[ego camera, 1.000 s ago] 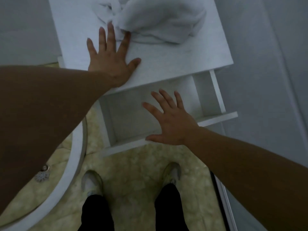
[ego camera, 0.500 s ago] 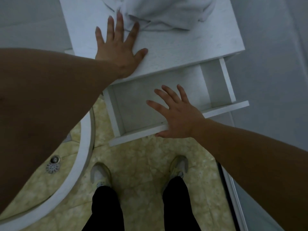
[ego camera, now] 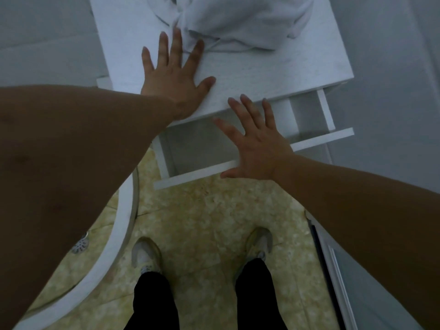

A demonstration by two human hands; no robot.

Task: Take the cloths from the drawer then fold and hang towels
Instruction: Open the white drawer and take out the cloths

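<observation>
A heap of white towels (ego camera: pixel 240 20) lies crumpled on top of a small white cabinet (ego camera: pixel 273 70). My left hand (ego camera: pixel 173 72) rests flat on the cabinet top, fingers spread, its fingertips touching the towels' near edge. Below the top, a white drawer (ego camera: pixel 195 178) stands partly pulled out and shows nothing inside. My right hand (ego camera: pixel 257 144) is spread flat, its palm against the drawer's front panel and its fingers reaching over the open drawer.
A curved white shower-tray rim (ego camera: pixel 114 239) with a round drain (ego camera: pixel 81 244) runs along the left. Beige tiled floor (ego camera: pixel 202 222) lies below, with my two shoes on it. White walls flank the cabinet, and a white door frame (ego camera: pixel 333 258) stands at the right.
The drawer has slid further into the cabinet under my right hand. My left hand has stayed flat on the cabinet top by the towels.
</observation>
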